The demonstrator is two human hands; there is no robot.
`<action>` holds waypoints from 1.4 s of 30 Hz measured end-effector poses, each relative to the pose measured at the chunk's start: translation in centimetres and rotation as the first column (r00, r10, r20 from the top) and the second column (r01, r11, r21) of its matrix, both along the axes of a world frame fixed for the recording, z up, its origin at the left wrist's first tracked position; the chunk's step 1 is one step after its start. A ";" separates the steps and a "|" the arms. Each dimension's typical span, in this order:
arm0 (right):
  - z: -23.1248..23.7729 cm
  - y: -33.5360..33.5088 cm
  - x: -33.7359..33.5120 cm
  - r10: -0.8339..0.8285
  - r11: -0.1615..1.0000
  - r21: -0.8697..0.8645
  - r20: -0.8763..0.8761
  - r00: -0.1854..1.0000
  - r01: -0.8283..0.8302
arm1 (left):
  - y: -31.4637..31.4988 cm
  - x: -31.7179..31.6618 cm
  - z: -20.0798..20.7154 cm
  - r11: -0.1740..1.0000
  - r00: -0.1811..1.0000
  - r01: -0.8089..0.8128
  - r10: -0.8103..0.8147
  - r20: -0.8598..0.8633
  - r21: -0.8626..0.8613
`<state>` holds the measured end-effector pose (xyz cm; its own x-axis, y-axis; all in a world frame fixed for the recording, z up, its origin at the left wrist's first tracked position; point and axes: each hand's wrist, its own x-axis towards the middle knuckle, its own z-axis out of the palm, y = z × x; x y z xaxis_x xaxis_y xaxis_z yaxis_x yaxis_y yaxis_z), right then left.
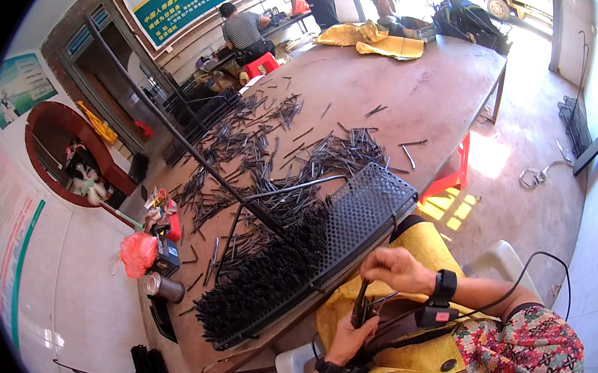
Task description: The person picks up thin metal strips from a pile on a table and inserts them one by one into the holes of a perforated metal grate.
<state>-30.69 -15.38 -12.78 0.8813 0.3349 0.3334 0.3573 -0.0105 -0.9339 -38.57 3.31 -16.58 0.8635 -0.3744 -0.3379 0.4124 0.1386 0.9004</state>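
In my lap my left hand (351,337) closes around a small bunch of dark bristle strips (362,314) that stick up from its fingers. Just above it, my right hand (397,269) has its fingers pinched together at the upper end of one dark strip from that bunch. In front of both hands, a wide black broom head (370,204) leans at the table's near edge. Dense black bristles (268,277) fill its left part, while its right part shows a bare plate full of holes. A long dark handle (176,130) rises from it to the far left.
Loose black strips (353,148) lie in heaps over the brown table (413,91). A metal can (164,288) and a red plastic bag (137,254) stand at its left edge. Yellow sacking (375,40) lies at the far end. A red stool (457,168) is under the right side. People are beyond.
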 end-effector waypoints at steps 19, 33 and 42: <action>-4.0 1.8 -2.2 0.205 0.746 0.495 -0.807 0.553 0.446 | -0.5 0.2 0.4 0.969 0.975 -0.222 0.219 -0.042 -0.108; -4.8 2.4 -3.4 0.223 0.685 0.559 -0.771 0.597 0.467 | -0.1 0.4 0.3 0.908 0.948 -0.315 0.290 -0.127 -0.277; -5.8 3.8 -5.6 0.330 0.717 0.594 -0.750 0.573 0.364 | -0.8 0.6 0.4 0.893 0.903 -0.428 0.430 -0.020 -0.140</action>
<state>-36.32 -11.62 -18.62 0.8719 0.3269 -0.3645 -0.4845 0.6835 -0.5460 -37.99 2.49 -16.14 0.9540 -0.0087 -0.2998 0.2753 0.4223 0.8636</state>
